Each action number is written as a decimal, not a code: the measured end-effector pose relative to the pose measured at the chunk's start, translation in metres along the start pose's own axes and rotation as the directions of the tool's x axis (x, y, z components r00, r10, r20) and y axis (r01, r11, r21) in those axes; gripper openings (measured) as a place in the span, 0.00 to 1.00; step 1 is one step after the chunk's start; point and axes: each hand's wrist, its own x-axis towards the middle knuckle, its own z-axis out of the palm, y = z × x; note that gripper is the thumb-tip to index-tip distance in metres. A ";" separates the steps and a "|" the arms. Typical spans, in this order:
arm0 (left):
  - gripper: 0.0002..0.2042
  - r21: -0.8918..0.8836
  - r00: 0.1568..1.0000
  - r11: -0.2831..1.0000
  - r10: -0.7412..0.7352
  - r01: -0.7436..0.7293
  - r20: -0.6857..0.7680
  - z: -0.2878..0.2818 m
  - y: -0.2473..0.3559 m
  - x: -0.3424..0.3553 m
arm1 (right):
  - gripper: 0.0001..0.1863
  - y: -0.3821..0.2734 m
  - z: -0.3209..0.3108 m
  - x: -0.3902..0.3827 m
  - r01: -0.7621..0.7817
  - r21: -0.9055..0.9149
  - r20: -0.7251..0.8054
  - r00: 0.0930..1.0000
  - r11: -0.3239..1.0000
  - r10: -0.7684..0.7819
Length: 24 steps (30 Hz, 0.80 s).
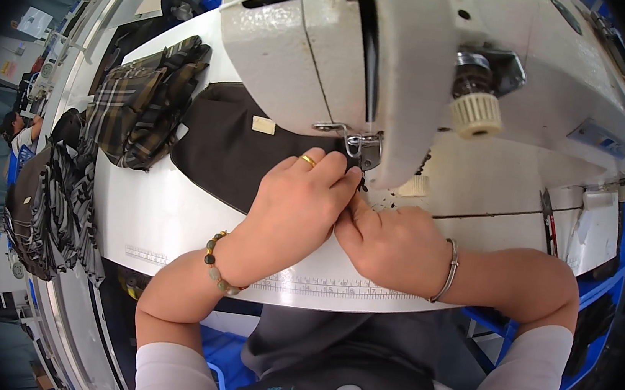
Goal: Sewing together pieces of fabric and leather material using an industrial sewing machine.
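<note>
My left hand (301, 194), with a gold ring and a beaded bracelet, presses its fingertips on dark brown fabric (229, 151) right at the presser foot (360, 150) of a white sewing machine (390, 57). Just to the right, my right hand (392, 242), wearing a silver bangle, pinches the fabric edge next to the left fingertips. The needle area is partly hidden by the machine head and my fingers. A small pale label (263, 125) sits on the fabric.
A stack of plaid fabric pieces (142, 102) lies at the left of the white table (148, 215). More striped pieces hang over the left edge (57, 204). A ruler strip (333, 286) runs along the table's front. Another person (19, 135) sits far left.
</note>
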 end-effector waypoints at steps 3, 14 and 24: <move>0.16 0.015 1.000 1.000 -0.009 0.009 -0.022 0.004 -0.007 0.004 | 0.12 0.007 0.010 0.007 -0.022 0.014 -0.134 0.991 1.000 0.024; 0.08 -0.313 0.976 0.925 -0.215 0.214 0.033 -0.027 -0.046 0.008 | 0.09 0.012 0.010 0.011 -0.062 0.050 -0.123 0.990 0.997 0.067; 0.17 0.413 0.760 0.889 -0.403 0.195 0.509 -0.048 0.002 -0.012 | 0.23 0.016 0.003 0.008 -0.090 0.270 -0.070 0.991 0.959 0.113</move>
